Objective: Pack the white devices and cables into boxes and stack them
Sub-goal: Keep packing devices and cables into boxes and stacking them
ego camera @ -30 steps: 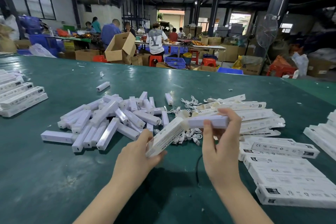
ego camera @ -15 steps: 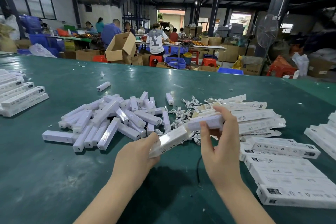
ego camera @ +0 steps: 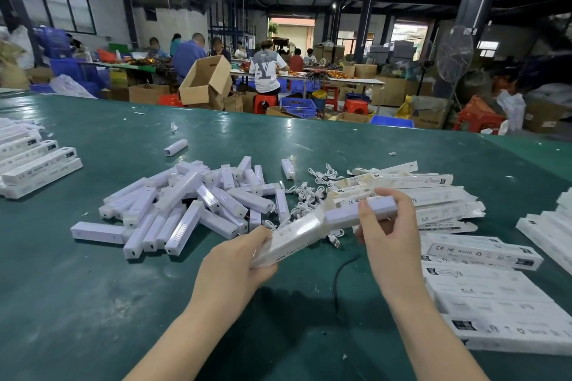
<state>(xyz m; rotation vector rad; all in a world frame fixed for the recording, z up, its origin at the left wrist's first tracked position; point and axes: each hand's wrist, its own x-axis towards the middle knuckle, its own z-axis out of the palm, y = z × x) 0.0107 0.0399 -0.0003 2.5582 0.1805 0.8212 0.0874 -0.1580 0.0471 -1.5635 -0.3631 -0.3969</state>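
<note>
Above the green table [ego camera: 93, 303], left hand [ego camera: 235, 269] gripping an open box [ego camera: 297, 233], right hand [ego camera: 387, 238] pinching a white device [ego camera: 362, 210] at its mouth

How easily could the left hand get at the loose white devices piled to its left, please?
Probably not right now: the left hand holds the box the right hand is filling. Otherwise the way to the device pile looks free.

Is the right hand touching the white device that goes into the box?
Touching. The head view shows the right hand pinching the white device, thumb under it and fingers over its top, while the left hand holds the box.
</note>
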